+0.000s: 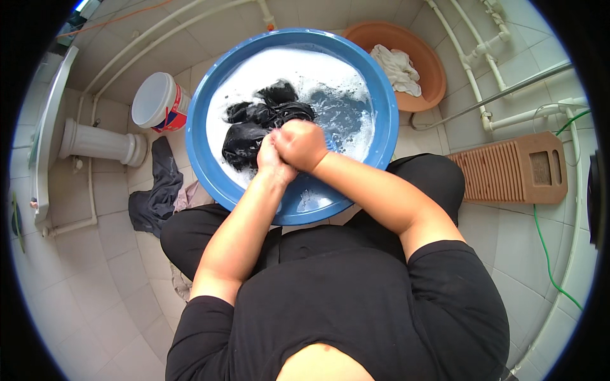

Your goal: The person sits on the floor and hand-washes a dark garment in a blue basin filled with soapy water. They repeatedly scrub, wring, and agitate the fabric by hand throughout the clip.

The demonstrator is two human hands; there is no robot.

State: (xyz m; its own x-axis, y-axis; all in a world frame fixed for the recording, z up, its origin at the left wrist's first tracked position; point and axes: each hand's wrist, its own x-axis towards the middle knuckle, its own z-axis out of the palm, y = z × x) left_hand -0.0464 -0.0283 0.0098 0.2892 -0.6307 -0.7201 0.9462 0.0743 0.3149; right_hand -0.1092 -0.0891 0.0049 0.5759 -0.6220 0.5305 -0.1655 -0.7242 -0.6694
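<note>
A wet black garment (244,141) lies bunched in foamy water inside a big blue basin (197,136). Over the basin my two fists press together at the garment's near right end. My left hand (272,159) is closed on the black cloth, its fingers partly hidden by the other hand. Curled tight just to its right, my right hand (300,145) grips the same cloth. White suds (305,66) cover much of the surface, and darker water shows right of the garment.
Behind right, an orange-brown basin (432,76) holds white cloth (395,68). A brown washboard (508,170) leans at the right, near a green hose (546,254). To the left are a white bucket (152,101), dark cloth (159,184) on the floor and a white pedestal (105,143).
</note>
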